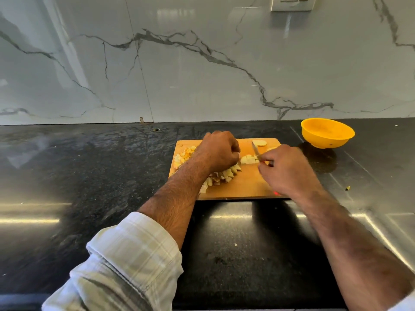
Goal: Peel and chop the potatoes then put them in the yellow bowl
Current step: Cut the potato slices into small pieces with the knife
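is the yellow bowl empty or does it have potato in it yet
Empty, as far as shows: the yellow bowl shows bare inside, and the chopped potato pieces lie on the cutting board.

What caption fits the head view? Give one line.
Right hand slicing potato with a knife on a wooden cutting board, yellow bowl nearby.

I gripped the knife (256,151) in my right hand (285,169), blade on potato pieces (248,159) steadied by my curled left hand (219,151) on the cutting board (242,185).
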